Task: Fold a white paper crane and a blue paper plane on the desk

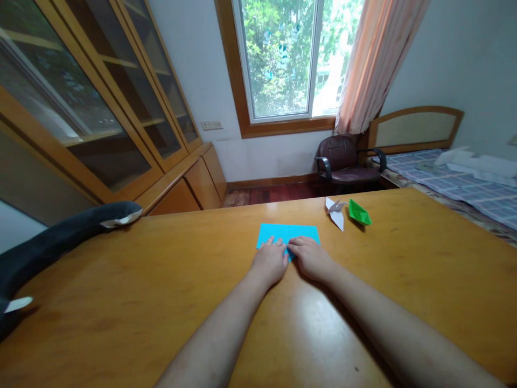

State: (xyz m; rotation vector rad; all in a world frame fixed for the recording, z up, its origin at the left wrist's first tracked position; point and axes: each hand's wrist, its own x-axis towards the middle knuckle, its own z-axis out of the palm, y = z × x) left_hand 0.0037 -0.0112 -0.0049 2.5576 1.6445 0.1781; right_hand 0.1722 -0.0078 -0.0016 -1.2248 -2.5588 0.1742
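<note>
The table (161, 280) bears blue paper (287, 230); my left fingers (270, 239) lie slightly spread on it, right fingers (297, 241) curled there, any pinch unclear; uneven pressure could skew it.

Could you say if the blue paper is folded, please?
Apparently folded: the blue paper tapers between left hand and right hand; covered parts cannot be judged.

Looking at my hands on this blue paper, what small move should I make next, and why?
Perhaps hold the blue paper steady with your left hand and smooth outward with your right hand. Both hands rest close together on its near part, and a pointed bit shows between them, so a fold may need flattening, though your fingers hide any crease there.
</note>
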